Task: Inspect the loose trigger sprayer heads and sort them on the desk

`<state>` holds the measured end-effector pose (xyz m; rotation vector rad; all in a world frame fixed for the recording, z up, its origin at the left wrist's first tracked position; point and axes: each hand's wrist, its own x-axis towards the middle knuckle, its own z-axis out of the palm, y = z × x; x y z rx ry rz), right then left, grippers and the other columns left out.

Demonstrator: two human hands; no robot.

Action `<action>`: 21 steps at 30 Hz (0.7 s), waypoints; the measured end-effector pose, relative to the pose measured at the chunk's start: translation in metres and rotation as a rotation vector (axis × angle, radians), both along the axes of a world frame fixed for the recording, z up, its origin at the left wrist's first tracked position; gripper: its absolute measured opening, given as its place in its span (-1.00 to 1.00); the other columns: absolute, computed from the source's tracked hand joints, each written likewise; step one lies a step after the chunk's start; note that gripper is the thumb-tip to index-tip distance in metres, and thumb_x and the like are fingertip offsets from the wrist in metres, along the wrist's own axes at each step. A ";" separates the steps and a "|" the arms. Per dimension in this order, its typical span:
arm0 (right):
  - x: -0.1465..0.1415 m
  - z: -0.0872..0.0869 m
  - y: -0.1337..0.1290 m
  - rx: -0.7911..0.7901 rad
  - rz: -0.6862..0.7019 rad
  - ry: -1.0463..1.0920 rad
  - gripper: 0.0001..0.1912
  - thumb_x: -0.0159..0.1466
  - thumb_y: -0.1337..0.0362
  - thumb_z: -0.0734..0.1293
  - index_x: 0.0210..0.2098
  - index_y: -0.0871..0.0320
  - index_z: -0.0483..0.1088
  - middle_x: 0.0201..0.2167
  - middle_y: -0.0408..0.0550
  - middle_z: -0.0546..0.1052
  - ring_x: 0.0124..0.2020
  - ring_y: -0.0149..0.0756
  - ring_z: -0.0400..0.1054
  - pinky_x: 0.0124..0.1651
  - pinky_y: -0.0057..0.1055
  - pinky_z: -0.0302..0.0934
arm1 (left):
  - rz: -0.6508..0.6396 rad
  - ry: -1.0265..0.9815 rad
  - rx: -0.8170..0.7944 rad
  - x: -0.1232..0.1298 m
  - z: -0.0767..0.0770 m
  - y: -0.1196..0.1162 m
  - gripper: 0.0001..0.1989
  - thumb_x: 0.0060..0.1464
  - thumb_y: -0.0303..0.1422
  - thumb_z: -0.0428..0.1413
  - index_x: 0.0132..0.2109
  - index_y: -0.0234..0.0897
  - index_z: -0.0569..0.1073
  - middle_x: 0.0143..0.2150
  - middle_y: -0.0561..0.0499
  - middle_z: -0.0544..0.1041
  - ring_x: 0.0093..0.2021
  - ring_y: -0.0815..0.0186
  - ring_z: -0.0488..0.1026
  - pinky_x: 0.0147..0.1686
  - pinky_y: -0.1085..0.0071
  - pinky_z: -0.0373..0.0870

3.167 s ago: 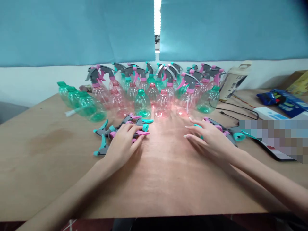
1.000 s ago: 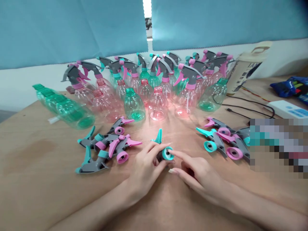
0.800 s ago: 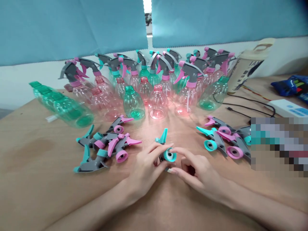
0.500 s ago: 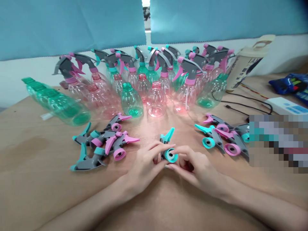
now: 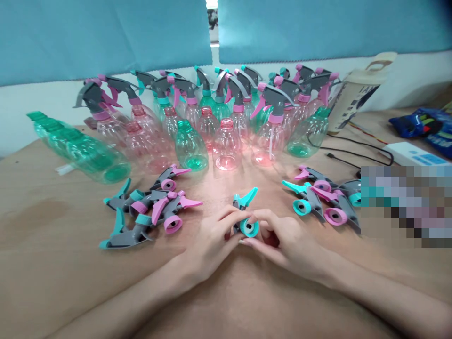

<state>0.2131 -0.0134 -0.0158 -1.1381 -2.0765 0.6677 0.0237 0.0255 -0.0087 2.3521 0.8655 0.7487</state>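
Observation:
Between my hands, near the front of the table, is a grey spray head (image 5: 249,227) with a turquoise trigger and collar. Its collar opening faces me and the trigger points up and away. My left hand (image 5: 213,235) grips the grey body from the left, fingers curled and partly hiding it. Thumb and fingers of my right hand (image 5: 282,238) close on the turquoise collar from the right. To the left lies a pile of loose spray heads (image 5: 155,202) in pink and turquoise; another group of spray heads (image 5: 319,197) lies to the right.
Behind stand several open bottles, including a green bottle (image 5: 190,148) and a pink bottle (image 5: 227,146). Bottles with spray heads fitted (image 5: 273,117) fill the back. Green bottles (image 5: 81,150) lie at left. A beige tumbler (image 5: 356,94), black cable (image 5: 348,155) and white box (image 5: 411,155) are at right.
The whole view has shifted slightly left. My right fingertips have moved a little on the turquoise collar; both hands stay around the spray head.

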 end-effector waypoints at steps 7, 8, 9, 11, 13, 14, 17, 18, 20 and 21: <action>0.000 0.001 -0.002 0.016 -0.078 -0.109 -0.74 0.28 0.18 0.25 -0.09 0.17 0.22 -0.63 -0.32 0.24 -0.66 -0.47 0.09 -0.56 -0.49 -0.06 | 0.002 0.015 -0.010 0.001 0.001 0.000 -0.68 0.08 -0.58 0.10 -0.03 -0.18 0.36 -0.19 0.06 0.42 -0.42 0.43 0.34 -0.33 0.50 0.35; 0.000 0.000 -0.002 0.016 -0.073 -0.103 -0.74 0.28 0.19 0.25 -0.09 0.17 0.22 -0.64 -0.32 0.24 -0.66 -0.47 0.09 -0.56 -0.49 -0.06 | -0.003 0.020 -0.013 0.001 0.001 0.000 -0.68 0.08 -0.58 0.10 -0.03 -0.19 0.36 -0.19 0.05 0.42 -0.42 0.43 0.34 -0.32 0.49 0.36; 0.000 0.000 -0.002 0.015 -0.060 -0.091 -0.74 0.28 0.19 0.25 -0.09 0.17 0.22 -0.64 -0.32 0.25 -0.66 -0.47 0.09 -0.56 -0.50 -0.06 | -0.011 0.027 -0.017 0.001 0.001 0.000 -0.68 0.08 -0.58 0.10 -0.03 -0.19 0.36 -0.18 0.05 0.42 -0.41 0.42 0.35 -0.31 0.49 0.36; 0.001 -0.001 -0.002 0.013 -0.025 -0.064 -0.73 0.28 0.22 0.25 -0.07 0.18 0.20 -0.64 -0.33 0.26 -0.66 -0.48 0.10 -0.57 -0.51 -0.05 | -0.029 0.043 -0.029 0.001 0.001 0.000 -0.70 0.09 -0.56 0.10 -0.03 -0.19 0.36 -0.18 0.04 0.42 -0.39 0.41 0.36 -0.29 0.48 0.36; 0.002 -0.001 -0.001 0.017 0.006 -0.048 -0.71 0.28 0.23 0.26 -0.04 0.18 0.19 -0.64 -0.33 0.27 -0.67 -0.48 0.11 -0.58 -0.52 -0.05 | -0.043 0.061 -0.043 0.001 0.002 0.000 -0.72 0.10 -0.55 0.10 -0.04 -0.21 0.37 -0.17 0.04 0.43 -0.37 0.40 0.37 -0.27 0.47 0.37; 0.002 -0.001 -0.001 0.024 0.017 -0.045 -0.70 0.28 0.24 0.26 -0.03 0.18 0.19 -0.64 -0.34 0.28 -0.67 -0.48 0.12 -0.58 -0.52 -0.05 | -0.047 0.066 -0.047 0.001 0.002 0.000 -0.73 0.10 -0.55 0.10 -0.05 -0.21 0.37 -0.16 0.03 0.42 -0.35 0.40 0.38 -0.26 0.47 0.36; 0.002 0.000 0.000 0.084 0.012 -0.068 -0.72 0.29 0.25 0.25 -0.03 0.18 0.21 -0.64 -0.33 0.31 -0.67 -0.49 0.13 -0.57 -0.52 -0.02 | -0.044 0.059 -0.048 0.002 0.004 0.000 -0.73 0.09 -0.57 0.10 -0.05 -0.23 0.37 -0.14 0.02 0.42 -0.29 0.37 0.40 -0.24 0.47 0.36; 0.001 0.000 0.000 0.120 -0.009 -0.085 -0.73 0.29 0.24 0.25 -0.04 0.18 0.23 -0.64 -0.32 0.32 -0.67 -0.49 0.14 -0.57 -0.52 -0.01 | -0.039 0.056 -0.047 0.002 0.004 0.000 -0.72 0.09 -0.57 0.09 -0.05 -0.23 0.37 -0.13 0.01 0.42 -0.28 0.36 0.40 -0.23 0.46 0.37; 0.000 0.000 0.000 0.197 -0.065 -0.121 -0.72 0.29 0.18 0.26 -0.07 0.20 0.26 -0.65 -0.31 0.33 -0.68 -0.49 0.14 -0.57 -0.51 0.00 | -0.026 0.058 -0.042 0.002 0.003 0.000 -0.71 0.10 -0.57 0.08 -0.03 -0.23 0.36 -0.12 0.01 0.42 -0.26 0.34 0.41 -0.21 0.44 0.37; 0.000 0.000 0.000 0.226 -0.088 -0.133 -0.71 0.29 0.16 0.26 -0.07 0.21 0.27 -0.66 -0.31 0.33 -0.69 -0.49 0.14 -0.57 -0.51 0.00 | -0.024 0.063 -0.039 0.002 0.003 0.000 -0.71 0.11 -0.57 0.08 -0.02 -0.22 0.35 -0.12 0.01 0.42 -0.25 0.34 0.41 -0.20 0.44 0.37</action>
